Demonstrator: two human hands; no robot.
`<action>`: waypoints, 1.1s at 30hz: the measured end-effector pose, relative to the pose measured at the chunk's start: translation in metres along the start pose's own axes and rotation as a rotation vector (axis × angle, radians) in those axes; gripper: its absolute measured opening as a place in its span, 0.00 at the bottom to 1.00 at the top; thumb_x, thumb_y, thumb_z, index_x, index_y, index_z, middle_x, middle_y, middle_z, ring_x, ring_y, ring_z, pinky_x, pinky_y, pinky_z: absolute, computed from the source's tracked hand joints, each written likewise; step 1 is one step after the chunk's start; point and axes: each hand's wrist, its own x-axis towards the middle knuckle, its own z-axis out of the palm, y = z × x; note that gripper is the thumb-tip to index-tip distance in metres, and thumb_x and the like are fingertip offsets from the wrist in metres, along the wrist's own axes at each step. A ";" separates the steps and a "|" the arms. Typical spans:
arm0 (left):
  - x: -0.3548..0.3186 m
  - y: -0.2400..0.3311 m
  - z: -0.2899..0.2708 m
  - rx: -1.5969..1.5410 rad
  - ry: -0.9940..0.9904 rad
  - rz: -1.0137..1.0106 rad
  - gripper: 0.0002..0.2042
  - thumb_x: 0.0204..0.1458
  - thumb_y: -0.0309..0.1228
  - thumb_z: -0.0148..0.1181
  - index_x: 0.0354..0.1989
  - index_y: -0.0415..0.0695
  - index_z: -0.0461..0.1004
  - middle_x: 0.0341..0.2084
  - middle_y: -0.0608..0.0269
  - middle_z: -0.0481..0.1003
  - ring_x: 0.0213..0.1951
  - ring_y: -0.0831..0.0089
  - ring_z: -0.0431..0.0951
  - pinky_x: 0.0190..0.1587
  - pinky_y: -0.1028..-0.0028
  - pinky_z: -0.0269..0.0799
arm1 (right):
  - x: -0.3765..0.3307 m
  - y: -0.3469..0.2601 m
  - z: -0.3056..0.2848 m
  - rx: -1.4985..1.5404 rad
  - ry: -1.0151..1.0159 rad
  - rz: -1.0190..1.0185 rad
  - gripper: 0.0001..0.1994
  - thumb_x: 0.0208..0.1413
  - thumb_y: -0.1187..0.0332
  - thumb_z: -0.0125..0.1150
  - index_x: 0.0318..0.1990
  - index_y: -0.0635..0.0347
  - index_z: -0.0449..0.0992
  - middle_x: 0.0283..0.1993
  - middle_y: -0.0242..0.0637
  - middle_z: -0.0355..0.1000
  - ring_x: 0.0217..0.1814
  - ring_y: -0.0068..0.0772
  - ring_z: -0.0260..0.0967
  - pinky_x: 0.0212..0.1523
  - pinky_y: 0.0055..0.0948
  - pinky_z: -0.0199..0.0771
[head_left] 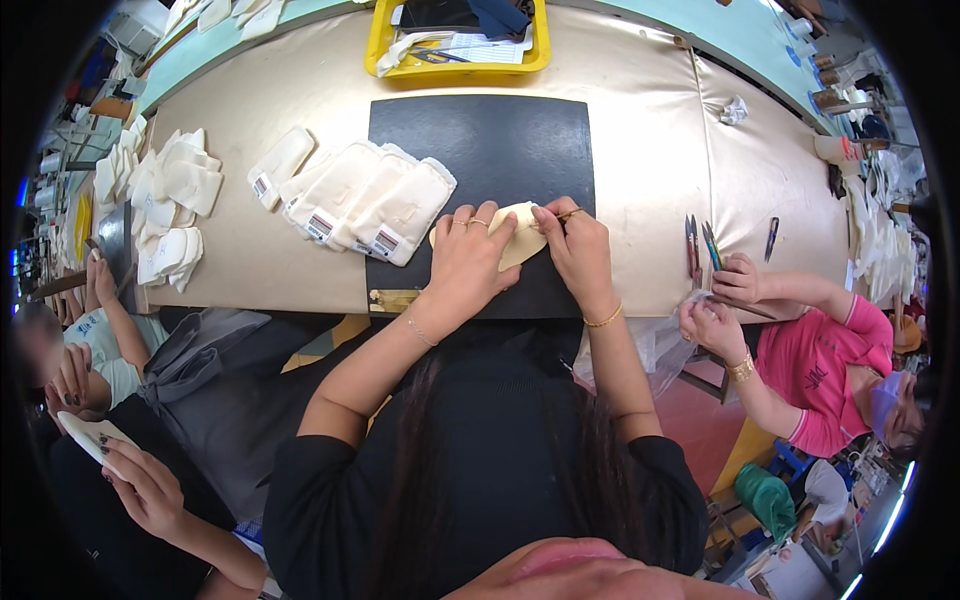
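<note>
A small cream padded fabric piece (522, 246) lies on the black mat (480, 125) in front of me. My left hand (468, 255) holds it against the mat, with bent fingers over its upper part and the thumb spread toward its lower edge. At the piece's right edge, my right hand (577, 250) pinches a thin dark tool (569, 213), whose kind I cannot make out. The fingertips of this hand touch the fabric. Left of my hands, a fanned stack of similar cream pieces (365, 195) with printed labels overlaps the mat's edge.
More cream pieces (180, 190) are piled at the left. A yellow tray (460, 76) with papers and a phone-like dark object stands at the far edge. On the right, a co-worker's hands (735, 285) work near pens (711, 245). Another person's hand (145, 490) holds a piece at lower left.
</note>
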 end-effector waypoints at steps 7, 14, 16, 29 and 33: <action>0.008 -0.002 0.000 0.000 -0.016 -0.010 0.29 0.36 0.37 0.75 0.51 0.48 0.77 0.52 0.58 0.70 0.53 0.57 0.69 0.55 0.58 0.63 | 0.015 -0.001 0.001 -0.138 -0.051 -0.204 0.09 0.59 0.66 0.64 0.31 0.63 0.75 0.28 0.41 0.74 0.30 0.43 0.73 0.32 0.37 0.73; 0.006 -0.003 0.002 0.002 0.033 0.010 0.31 0.34 0.37 0.76 0.52 0.46 0.77 0.51 0.58 0.70 0.52 0.58 0.69 0.54 0.60 0.63 | 0.015 0.000 -0.014 -0.111 -0.165 -0.185 0.07 0.58 0.70 0.64 0.32 0.65 0.76 0.29 0.41 0.74 0.29 0.43 0.74 0.32 0.35 0.74; 0.006 -0.003 0.002 0.016 0.062 0.031 0.32 0.34 0.38 0.77 0.52 0.44 0.77 0.49 0.57 0.71 0.50 0.59 0.69 0.52 0.61 0.63 | 0.014 -0.001 -0.008 -0.133 -0.130 -0.136 0.05 0.58 0.72 0.64 0.33 0.66 0.77 0.30 0.41 0.75 0.29 0.43 0.74 0.32 0.33 0.74; 0.007 0.000 0.003 0.062 -0.017 -0.016 0.33 0.34 0.39 0.76 0.54 0.47 0.75 0.51 0.57 0.70 0.53 0.57 0.69 0.56 0.59 0.63 | 0.015 -0.002 -0.008 -0.137 -0.220 -0.045 0.05 0.54 0.72 0.66 0.33 0.64 0.79 0.32 0.43 0.74 0.34 0.47 0.75 0.35 0.38 0.73; 0.007 -0.001 0.003 0.061 -0.019 -0.015 0.32 0.36 0.39 0.76 0.54 0.47 0.75 0.52 0.55 0.69 0.54 0.57 0.68 0.56 0.59 0.62 | 0.018 -0.004 -0.003 -0.286 -0.247 -0.036 0.06 0.53 0.71 0.67 0.33 0.64 0.78 0.31 0.43 0.73 0.35 0.46 0.74 0.36 0.39 0.72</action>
